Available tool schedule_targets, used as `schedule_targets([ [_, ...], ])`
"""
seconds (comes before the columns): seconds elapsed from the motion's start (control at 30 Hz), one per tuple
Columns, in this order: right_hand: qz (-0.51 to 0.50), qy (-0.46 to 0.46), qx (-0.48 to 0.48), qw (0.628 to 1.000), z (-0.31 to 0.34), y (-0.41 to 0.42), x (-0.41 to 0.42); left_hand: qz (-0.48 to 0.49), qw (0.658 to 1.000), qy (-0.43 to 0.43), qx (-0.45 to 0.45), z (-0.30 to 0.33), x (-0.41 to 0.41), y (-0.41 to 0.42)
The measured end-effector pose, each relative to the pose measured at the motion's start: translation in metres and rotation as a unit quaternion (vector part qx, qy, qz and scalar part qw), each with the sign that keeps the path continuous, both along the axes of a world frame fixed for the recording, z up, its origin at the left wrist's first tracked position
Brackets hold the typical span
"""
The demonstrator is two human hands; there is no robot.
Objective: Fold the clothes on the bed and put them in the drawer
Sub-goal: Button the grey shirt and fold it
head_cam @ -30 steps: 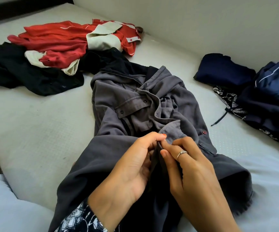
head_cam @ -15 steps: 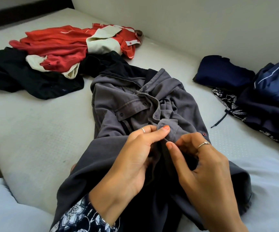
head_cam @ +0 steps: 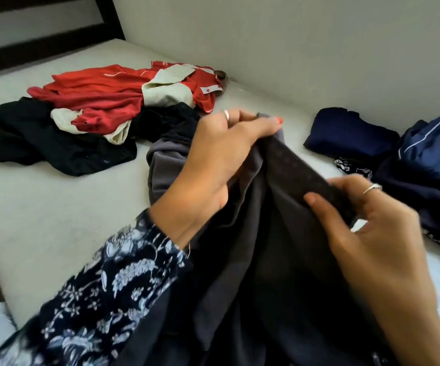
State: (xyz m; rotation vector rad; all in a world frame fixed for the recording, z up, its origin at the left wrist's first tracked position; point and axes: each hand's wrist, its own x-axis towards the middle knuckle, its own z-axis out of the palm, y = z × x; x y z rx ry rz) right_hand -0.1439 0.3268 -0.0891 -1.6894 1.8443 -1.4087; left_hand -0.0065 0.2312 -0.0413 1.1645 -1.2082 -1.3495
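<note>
moved since earlier: the grey shirt [head_cam: 242, 233] has come up off the mattress [head_cam: 55, 212]; both hands, which were pinching close together at its front, have lifted and drawn apart, the left going up and away, the right staying nearer the body, so an edge strip of the cloth now runs taut between them.
why held so: stretching one edge between two hands looks like a way to find and straighten a seam or placket before folding; that is a judgement.
left hand [head_cam: 213, 165]: fingers curled over the top end of the strip, thumb pressed along it, clenched on the fabric; the floral sleeve [head_cam: 102, 299] covers the forearm.
right hand [head_cam: 366, 228]: thumb and fingers pinch the lower end of the same strip, the remaining fingers loosely bent.
grey shirt position: mostly hanging from the hands over the near part of the bed, its far end resting on the mattress just beside the black garment [head_cam: 55, 143].
unfolded heap: red and cream clothes [head_cam: 113, 96] lie on and against the black garment, far left.
dark blue clothes [head_cam: 372, 138]: at the right, near the wall; how neatly folded, i cannot tell.
drawer: not in view.
progress: folding of this shirt not yet begun, by my reading.
</note>
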Motion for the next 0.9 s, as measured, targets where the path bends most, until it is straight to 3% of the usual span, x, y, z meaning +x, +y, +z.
schedule_targets([
  [0.13, -0.049, 0.052, -0.065, 0.995, 0.021, -0.015, -0.004, 0.042, 0.982, -0.101, -0.157, 0.015, -0.016, -0.032],
  [0.27, -0.063, 0.04, -0.009, 0.997, -0.002, -0.031, -0.007, -0.019, 0.989, -0.131, -0.073, -0.011, -0.028, -0.055],
  [0.37, -0.041, -0.027, 0.067, 0.997, -0.036, -0.036, -0.011, -0.116, 0.983, -0.127, 0.066, -0.037, -0.025, -0.049],
  [0.47, -0.036, -0.097, 0.127, 0.986, -0.063, -0.036, -0.017, -0.176, 0.971, -0.1, 0.131, -0.059, -0.018, -0.039],
  [0.77, -0.036, -0.179, 0.17, 0.968, -0.089, -0.036, -0.018, -0.019, 0.998, -0.058, 0.033, -0.092, -0.005, 0.037],
  [0.9, -0.038, -0.207, 0.18, 0.961, -0.092, -0.037, -0.018, -0.019, 0.979, -0.199, 0.039, -0.12, -0.011, 0.049],
])
